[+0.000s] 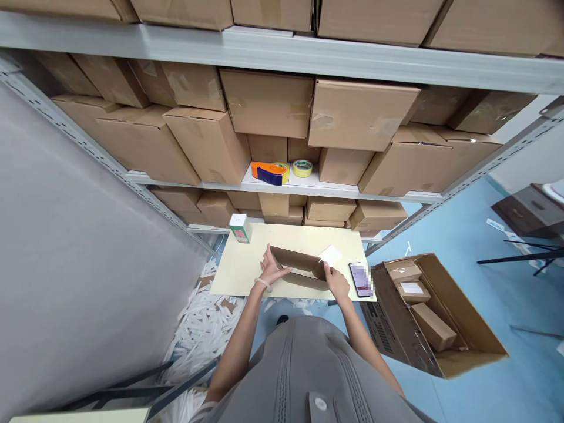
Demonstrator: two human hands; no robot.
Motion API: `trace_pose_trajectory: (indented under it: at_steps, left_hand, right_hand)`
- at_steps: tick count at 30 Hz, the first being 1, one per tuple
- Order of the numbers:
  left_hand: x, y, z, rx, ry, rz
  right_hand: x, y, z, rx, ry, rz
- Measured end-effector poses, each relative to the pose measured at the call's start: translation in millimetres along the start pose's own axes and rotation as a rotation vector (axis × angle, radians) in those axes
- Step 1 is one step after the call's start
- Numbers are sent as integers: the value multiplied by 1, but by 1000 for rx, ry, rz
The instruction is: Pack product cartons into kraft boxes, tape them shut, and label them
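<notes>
Between my two hands is a small brown cardboard box point(304, 281), unfolded into a frame; the pale tabletop shows through its middle. My left hand point(272, 269) grips its left end, the thumb reaching along the near wall and the fingers behind the far one. On the right end, my right hand point(337, 283) is closed around the cardboard edge. A white paper slip point(330, 254) lies just behind the box. To the right of my right hand rests a phone point(360, 279) with its screen lit. A small white and green carton point(240, 228) stands at the table's back left.
A metal shelf point(321, 189) full of cardboard boxes rises behind the table point(233, 276). An orange and blue tape dispenser point(269, 173) and a yellow tape roll point(302, 168) sit on it. At right, a large open carton point(473, 329) holds several small boxes. Paper strips point(207, 326) litter the floor.
</notes>
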State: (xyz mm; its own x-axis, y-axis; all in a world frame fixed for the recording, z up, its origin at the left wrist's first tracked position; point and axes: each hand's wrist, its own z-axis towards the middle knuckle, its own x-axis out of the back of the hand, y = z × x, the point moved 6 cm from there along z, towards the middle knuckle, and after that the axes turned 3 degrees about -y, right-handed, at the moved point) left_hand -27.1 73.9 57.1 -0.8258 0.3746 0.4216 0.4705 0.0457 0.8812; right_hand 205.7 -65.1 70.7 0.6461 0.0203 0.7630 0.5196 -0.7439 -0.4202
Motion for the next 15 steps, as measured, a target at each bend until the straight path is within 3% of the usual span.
trace_pose_trajectory:
  at_steps: [6, 12, 15]
  left_hand:
    - [-13, 5, -15, -145, -201, -133]
    - [10, 23, -15, -202, -185, -219]
    - [17, 20, -11, -193, -244, -174]
  right_hand:
    - [5, -7, 16, 20, 2, 44]
    - [6, -40, 13, 120, -27, 38]
    - [1, -51, 10, 133, -67, 4]
